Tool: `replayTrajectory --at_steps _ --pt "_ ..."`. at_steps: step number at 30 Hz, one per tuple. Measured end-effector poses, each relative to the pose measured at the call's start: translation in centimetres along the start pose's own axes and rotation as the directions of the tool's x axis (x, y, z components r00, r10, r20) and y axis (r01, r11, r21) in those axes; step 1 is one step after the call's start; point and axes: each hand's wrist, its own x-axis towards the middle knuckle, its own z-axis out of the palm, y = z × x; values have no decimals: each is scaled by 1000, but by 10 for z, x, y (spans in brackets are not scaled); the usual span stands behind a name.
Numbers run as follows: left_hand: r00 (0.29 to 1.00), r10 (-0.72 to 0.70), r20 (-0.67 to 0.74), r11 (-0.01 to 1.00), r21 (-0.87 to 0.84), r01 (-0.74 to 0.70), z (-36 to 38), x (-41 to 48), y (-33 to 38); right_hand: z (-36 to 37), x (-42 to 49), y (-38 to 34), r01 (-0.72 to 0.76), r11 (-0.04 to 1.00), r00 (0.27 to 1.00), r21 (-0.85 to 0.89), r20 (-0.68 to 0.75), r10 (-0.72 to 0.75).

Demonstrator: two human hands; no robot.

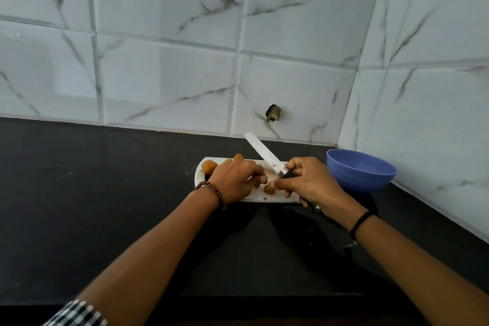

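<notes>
Right hand [309, 182] clamps the white-bladed black-handled knife [262, 152]. Just left of that grip, the left hand [235, 180] curls; I cannot tell its hold.

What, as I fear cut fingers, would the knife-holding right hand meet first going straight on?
Probably the small brown food chunk on the white cutting board, just before the left hand; depth unclear.

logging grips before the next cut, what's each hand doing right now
Left hand: fingers curled over the cutting board, cannot tell if it holds anything.
Right hand: closed round the knife.
</notes>
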Motion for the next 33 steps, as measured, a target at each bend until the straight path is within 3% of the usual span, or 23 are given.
replayTrajectory --at_steps 11,19,24,33 --pt "996 -26 88 977 -207 43 2 3 -3 -5 -5 6 -1 1000 998 2 -64 1" --pt "988 -136 -75 945 -309 106 11 3 -2 -9 -30 4 14 969 1000 -247 -1 -15" --pt "974 -220 -45 915 -357 190 11 4 -3 -7 -38 6 55 936 998 -347 0 -59" --pt "975 -222 -17 906 -373 200 9 4 -1 -5 -51 -8 83 842 996 -533 24 -83"
